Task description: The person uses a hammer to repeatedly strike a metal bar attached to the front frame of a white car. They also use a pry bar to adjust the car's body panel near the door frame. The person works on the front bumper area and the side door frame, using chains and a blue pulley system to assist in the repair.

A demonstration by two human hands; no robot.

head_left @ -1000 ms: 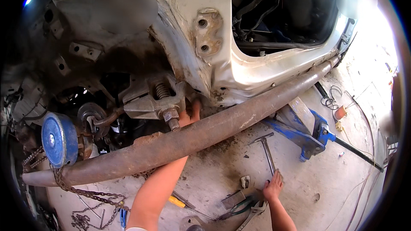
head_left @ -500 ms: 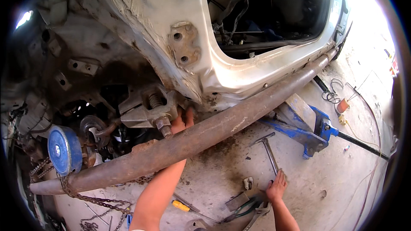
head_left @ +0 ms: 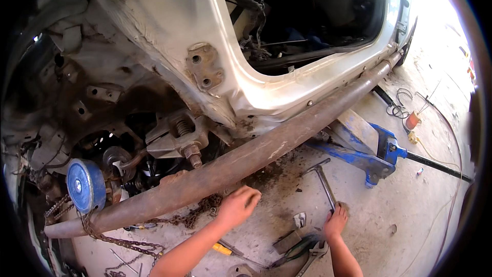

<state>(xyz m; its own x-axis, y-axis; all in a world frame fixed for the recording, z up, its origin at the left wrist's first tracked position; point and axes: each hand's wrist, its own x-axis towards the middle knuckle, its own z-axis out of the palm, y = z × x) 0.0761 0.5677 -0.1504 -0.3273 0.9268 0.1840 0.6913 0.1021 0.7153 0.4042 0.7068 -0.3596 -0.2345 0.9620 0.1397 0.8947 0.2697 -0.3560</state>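
Observation:
My left hand [head_left: 238, 206] is in front of the long rusty pipe [head_left: 256, 163], above the floor, its fingers curled in toward the thumb. Whatever they may hold is hidden. My right hand [head_left: 335, 220] is low at the right, its fingers around the handle end of a hammer [head_left: 327, 187] whose head lies on the concrete. Behind the pipe sits a steel clamp [head_left: 177, 136] with a coil spring and a large bolt [head_left: 193, 156], fixed below the car's sill. Rusty chain [head_left: 197, 210] lies beyond my left wrist.
The stripped silver car body [head_left: 266, 90] fills the upper part. A blue jack [head_left: 382, 149] with a long black handle stands at the right. A round blue part [head_left: 84, 185] with chain is at the left. A yellow-handled screwdriver [head_left: 222, 249] and an adjustable wrench [head_left: 310, 259] lie near me.
My left hand has come out from behind the pipe, beside the clamp, to the near side of it. My right hand stays at the hammer handle. The view has shifted slightly.

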